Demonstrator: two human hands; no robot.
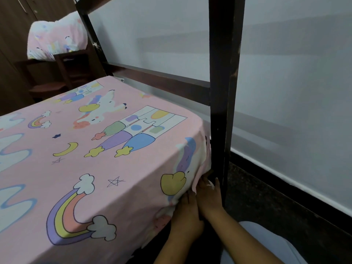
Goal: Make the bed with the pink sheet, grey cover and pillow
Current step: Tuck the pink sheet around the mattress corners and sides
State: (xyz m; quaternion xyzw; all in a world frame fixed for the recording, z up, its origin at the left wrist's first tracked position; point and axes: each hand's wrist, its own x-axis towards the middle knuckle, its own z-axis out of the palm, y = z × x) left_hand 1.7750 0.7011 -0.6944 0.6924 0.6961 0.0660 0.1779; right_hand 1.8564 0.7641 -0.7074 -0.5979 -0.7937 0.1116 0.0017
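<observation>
Pink cartoon-printed cotton sheet: spread flat over the mattress. Left hand and right hand: both pinching its hem at the corner beside the dark wooden bedpost. Matching pillow: far end.

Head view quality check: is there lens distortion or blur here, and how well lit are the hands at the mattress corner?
Head view: wide-angle bending tilts the dark bedpost and bows the bed edges; the frame is slightly soft throughout; lighting is dim and even, with faint banded shadows on the wall; the left hand and right hand, at the pink sheet corner, sit in shade, fingertips hard to separate.
</observation>
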